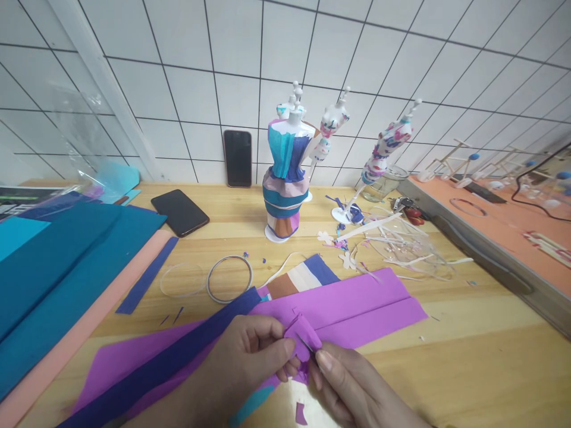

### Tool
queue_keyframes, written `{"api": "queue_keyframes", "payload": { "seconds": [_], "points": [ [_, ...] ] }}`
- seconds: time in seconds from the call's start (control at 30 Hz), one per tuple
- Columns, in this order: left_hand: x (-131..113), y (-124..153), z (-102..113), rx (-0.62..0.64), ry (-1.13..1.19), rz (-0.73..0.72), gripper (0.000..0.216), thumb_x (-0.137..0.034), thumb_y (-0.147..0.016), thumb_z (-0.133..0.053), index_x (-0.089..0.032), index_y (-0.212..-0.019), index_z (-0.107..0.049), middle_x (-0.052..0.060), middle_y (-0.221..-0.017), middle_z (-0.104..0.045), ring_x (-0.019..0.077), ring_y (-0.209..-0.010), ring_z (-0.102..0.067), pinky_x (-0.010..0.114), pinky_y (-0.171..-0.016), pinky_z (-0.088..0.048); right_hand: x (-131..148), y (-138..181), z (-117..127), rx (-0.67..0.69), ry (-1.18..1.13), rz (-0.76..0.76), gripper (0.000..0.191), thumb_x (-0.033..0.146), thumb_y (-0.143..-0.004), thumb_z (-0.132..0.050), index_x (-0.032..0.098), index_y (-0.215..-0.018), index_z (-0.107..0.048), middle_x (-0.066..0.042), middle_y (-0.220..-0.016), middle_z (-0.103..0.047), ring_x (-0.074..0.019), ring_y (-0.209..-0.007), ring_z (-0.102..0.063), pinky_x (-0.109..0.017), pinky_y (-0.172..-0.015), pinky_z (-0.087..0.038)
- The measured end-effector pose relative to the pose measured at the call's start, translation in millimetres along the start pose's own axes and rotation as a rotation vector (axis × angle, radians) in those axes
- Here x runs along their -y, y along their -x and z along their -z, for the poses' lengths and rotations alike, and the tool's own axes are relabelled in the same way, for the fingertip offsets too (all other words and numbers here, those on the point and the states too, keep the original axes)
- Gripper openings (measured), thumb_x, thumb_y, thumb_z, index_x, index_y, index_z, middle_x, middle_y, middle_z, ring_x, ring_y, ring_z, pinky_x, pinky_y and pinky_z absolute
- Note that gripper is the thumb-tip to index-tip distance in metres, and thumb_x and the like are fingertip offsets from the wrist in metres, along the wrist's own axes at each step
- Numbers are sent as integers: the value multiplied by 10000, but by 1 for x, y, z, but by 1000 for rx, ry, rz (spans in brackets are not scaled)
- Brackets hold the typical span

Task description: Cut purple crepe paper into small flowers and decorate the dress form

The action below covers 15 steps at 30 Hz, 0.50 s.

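Between the fingertips of my left hand is a small folded piece of purple crepe paper, pinched upright. My right hand is closed at its right edge, around a thin dark blade that lies against the paper. Its handle is hidden in my palm. Under and behind my hands lies a large purple crepe paper sheet, with a dark blue paper strip across its left part. A small purple scrap lies just below my hands.
A paper-dressed mannequin stands behind, with smaller decorated mannequins near the wall. Two phones, one flat and one upright, are left of it. Folded teal paper fills the left; ribbon scraps lie at right.
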<state>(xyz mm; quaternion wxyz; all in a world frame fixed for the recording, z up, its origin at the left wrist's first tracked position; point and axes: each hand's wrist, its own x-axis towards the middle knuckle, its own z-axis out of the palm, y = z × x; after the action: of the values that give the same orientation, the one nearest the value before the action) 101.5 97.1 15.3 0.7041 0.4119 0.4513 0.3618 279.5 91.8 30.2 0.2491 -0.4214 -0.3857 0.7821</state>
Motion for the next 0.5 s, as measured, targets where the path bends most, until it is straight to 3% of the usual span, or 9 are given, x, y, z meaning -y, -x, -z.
{"api": "queue_keyframes", "payload": {
  "seconds": [0.33, 0.5],
  "points": [
    [4, 0, 0, -5, -15, -21, 196, -274, -754, -606, -133, -624, -647, 3, -589, -635, 111, -571, -565, 242, -611, -461, -5, 0, 1, -3, -16, -6, 373, 575, -768, -645, 204, -778, -609, 0, -778, -505, -157, -765, -490, -309, -912, -406],
    [2, 1, 1, 0, -41, -13, 198, -279, -748, -603, -131, -622, -643, 10, -599, -634, 120, -584, -569, 252, -620, -464, -1, 1, 0, -8, -24, -43, 423, 617, -694, -685, 204, -711, -591, 11, -763, -507, -149, -774, -475, -280, -902, -406]
  ]
}}
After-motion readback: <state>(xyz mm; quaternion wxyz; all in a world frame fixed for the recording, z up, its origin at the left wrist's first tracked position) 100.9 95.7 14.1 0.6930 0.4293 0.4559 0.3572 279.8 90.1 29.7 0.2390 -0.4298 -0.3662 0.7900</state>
